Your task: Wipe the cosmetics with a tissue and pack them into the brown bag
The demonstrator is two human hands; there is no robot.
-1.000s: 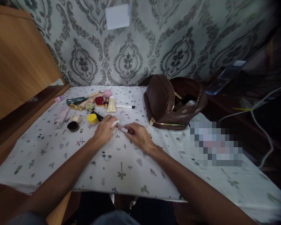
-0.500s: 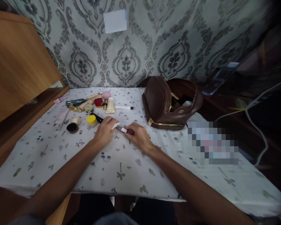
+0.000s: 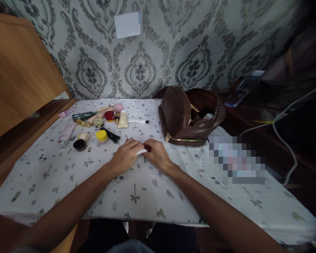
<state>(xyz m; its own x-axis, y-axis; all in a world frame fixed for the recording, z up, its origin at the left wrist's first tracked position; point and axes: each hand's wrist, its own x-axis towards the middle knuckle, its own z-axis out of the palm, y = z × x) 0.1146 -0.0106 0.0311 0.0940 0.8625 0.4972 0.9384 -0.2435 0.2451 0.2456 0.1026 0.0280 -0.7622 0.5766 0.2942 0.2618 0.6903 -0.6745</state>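
Observation:
My left hand (image 3: 125,157) is closed over a white tissue (image 3: 140,151), pressed up to my right hand's fingers. My right hand (image 3: 157,155) grips a small dark-red cosmetic tube (image 3: 147,148), mostly hidden between the two hands. Just beyond my left hand lie a black tube (image 3: 111,134) and a yellow-lidded jar (image 3: 101,136). Farther left are a black-lidded jar (image 3: 79,144), a cream-coloured item (image 3: 83,136) and a pale pink tube (image 3: 66,135).
A brown leather bag (image 3: 175,114) gapes at the back right. Behind the jars are a cream tube (image 3: 123,120), a red jar (image 3: 110,116), a green bottle (image 3: 83,116) and a white pen-like tube (image 3: 138,121). A wooden panel (image 3: 23,66) borders the left; a blurred-out item (image 3: 237,160) lies right.
My left hand has moved right with the tissue, onto the tube in my right hand, covering it. The black tube behind now shows more fully. The view has shifted slightly.

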